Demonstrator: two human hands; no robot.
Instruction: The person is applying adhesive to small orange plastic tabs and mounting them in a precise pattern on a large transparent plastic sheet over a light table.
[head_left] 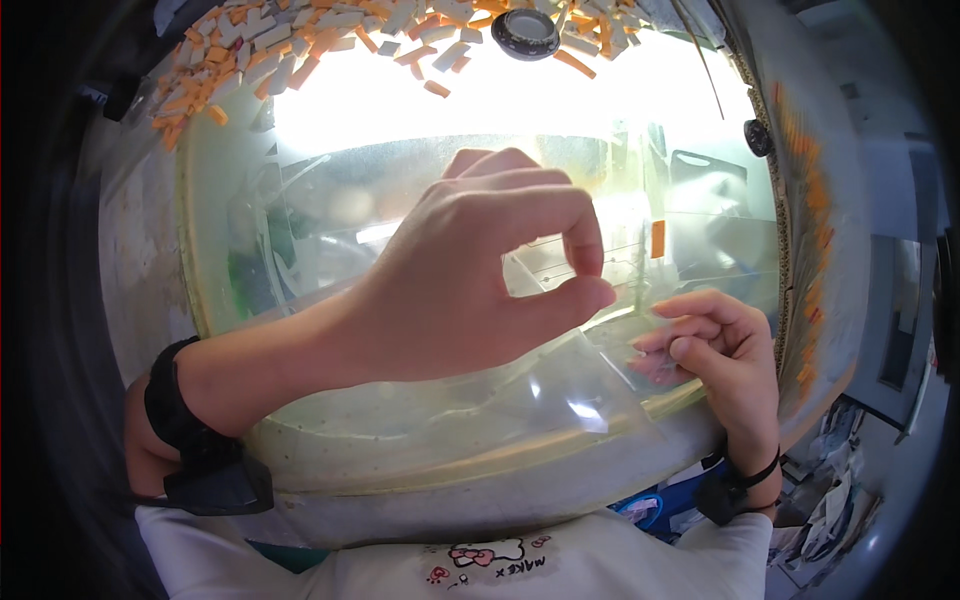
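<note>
My left hand [480, 265] is raised over the middle of a brightly lit, glass-like worktop [340, 180]. Its thumb and forefinger meet in a pinch, and whatever lies between the tips is too small to make out. To the right and nearer me, my right hand [725, 355] has its fingers curled, with the thumb against them. A clear plastic film [560, 385] runs from beneath my left hand to those fingers, and some fingertips show through it. Thin lines with small dots appear behind the left thumb. A small orange strip [657, 240] lies beyond the right hand.
Many orange and white small pieces [330, 30] are heaped along the far edge, around a dark round object [526, 34]. A black knob-like part [757, 138] sits at the right edge. Papers [830, 480] are piled at the lower right.
</note>
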